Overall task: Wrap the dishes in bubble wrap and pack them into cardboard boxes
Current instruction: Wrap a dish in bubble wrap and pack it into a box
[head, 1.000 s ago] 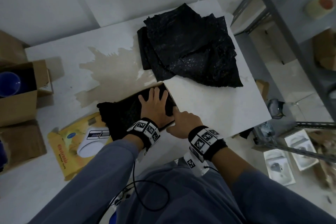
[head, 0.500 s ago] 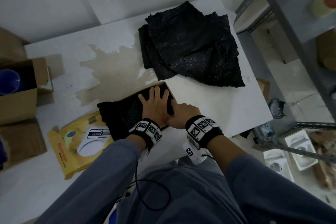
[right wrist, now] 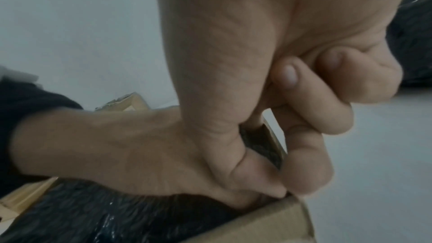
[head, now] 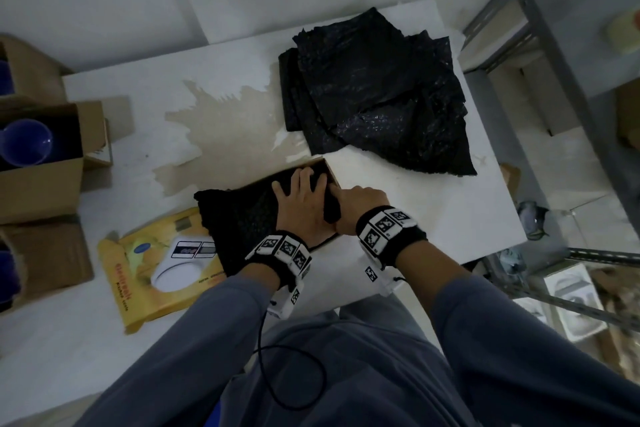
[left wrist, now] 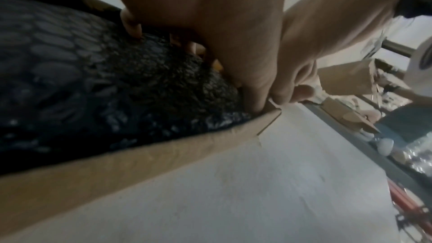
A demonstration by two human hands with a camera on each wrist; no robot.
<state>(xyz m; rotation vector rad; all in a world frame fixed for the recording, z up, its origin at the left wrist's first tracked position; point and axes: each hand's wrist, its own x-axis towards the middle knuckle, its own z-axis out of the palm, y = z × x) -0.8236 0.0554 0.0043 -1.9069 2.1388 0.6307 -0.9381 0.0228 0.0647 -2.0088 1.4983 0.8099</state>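
A cardboard box (head: 322, 161) lies on the white table (head: 426, 218) and holds a dish bundle in black bubble wrap (head: 242, 215). My left hand (head: 304, 191) presses flat on the bundle with its fingers spread. Against it, my right hand (head: 356, 204) pinches the box's right wall near the front corner, thumb inside and curled fingers outside. The right wrist view shows that pinch by my right hand (right wrist: 290, 188) at the box corner (right wrist: 268, 224), beside my left hand (right wrist: 105, 145). In the left wrist view the bundle (left wrist: 105, 80) fills the box wall (left wrist: 140, 160).
A loose pile of black bubble wrap (head: 374, 90) lies at the table's far right. A yellow kitchen scale package (head: 149, 270) sits left of the box. An open carton (head: 41, 184) with a blue bowl (head: 26, 142) stands at the far left. Grey metal shelving (head: 519, 10) stands to the right.
My right hand has moved left from the table beside the box onto its right wall and now pinches it. The left hand has stayed pressed on the bundle.
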